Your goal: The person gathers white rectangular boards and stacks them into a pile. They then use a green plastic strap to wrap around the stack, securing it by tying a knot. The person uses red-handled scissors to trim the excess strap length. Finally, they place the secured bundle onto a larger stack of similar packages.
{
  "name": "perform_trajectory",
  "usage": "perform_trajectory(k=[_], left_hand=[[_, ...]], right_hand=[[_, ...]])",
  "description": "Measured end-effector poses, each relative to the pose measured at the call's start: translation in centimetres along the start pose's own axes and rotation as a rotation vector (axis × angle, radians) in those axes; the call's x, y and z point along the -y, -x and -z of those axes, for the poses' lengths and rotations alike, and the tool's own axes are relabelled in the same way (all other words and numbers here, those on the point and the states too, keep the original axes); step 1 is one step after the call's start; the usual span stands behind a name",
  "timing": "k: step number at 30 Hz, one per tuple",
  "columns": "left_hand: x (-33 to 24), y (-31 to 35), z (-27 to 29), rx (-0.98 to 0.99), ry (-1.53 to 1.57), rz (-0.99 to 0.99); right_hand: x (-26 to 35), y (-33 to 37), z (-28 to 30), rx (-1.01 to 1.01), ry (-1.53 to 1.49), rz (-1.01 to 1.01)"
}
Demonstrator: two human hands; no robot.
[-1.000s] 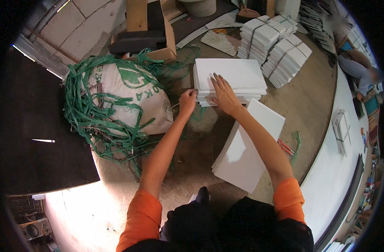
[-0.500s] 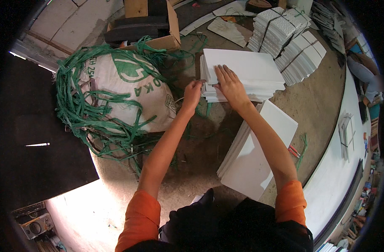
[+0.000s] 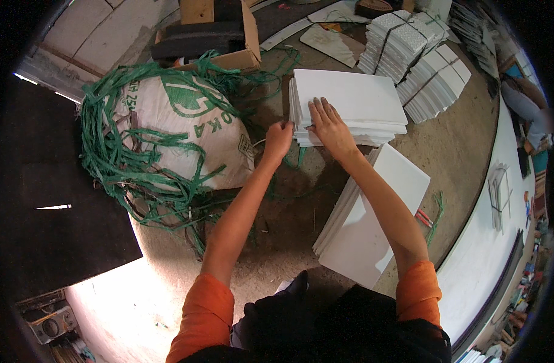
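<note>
A stack of white rectangular panels (image 3: 359, 91) lies in front of me. My right hand (image 3: 330, 124) rests flat on its top near the left side, fingers stretched out. Beside the stack's left edge, my left hand (image 3: 278, 140) is closed; whatever its fingers pinch is too small to make out. A bit of green plastic twine (image 3: 300, 158) shows beneath the stack's near left corner. Closer to me, under my right forearm, lies a second stack of white panels (image 3: 365, 233), turned at an angle.
A white sack (image 3: 180, 130) draped with green twine strands (image 3: 101, 145) bulks at left. Behind it stands a cardboard box (image 3: 250, 45) with black pieces. Strapped panel bundles (image 3: 389, 48) sit far right. Red-handled pliers (image 3: 423, 218) and loose green twine (image 3: 437, 212) lie right of my forearm.
My left hand has shifted slightly down toward me along the stack's left edge. My right hand has slid slightly the same way, and the upper panels' right corner has shifted a little.
</note>
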State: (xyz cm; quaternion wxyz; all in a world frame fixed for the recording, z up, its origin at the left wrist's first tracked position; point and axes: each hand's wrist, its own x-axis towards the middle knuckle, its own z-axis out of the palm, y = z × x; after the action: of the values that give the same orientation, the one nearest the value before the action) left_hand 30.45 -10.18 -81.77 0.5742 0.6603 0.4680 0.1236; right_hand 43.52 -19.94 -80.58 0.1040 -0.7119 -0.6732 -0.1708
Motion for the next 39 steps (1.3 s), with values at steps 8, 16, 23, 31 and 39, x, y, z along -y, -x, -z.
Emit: perform_trajectory(k=[8,16,23,31,39], left_hand=[[-0.2,-0.1,0.0,0.011,0.224,0.121],[-3.5,1.0,-1.1,0.019,0.566,0.190],[-0.1,-0.6,0.7,0.076,0.455,0.171],[-0.3,0.3,0.0,0.001,0.395,0.106],[-0.1,-1.1,0.1,0.076,0.774,0.276]], right_hand=[[0.5,0.1,0.5,0.084,-0.103,-0.040],[0.6,0.2,0.5,0.082,-0.156,-0.040],[0.3,0.1,0.6,0.066,-0.101,-0.004],[0.2,0.2,0.3,0.062,-0.091,-0.008],[1.0,-0.7,1.1,0.026,-0.110,-0.082]])
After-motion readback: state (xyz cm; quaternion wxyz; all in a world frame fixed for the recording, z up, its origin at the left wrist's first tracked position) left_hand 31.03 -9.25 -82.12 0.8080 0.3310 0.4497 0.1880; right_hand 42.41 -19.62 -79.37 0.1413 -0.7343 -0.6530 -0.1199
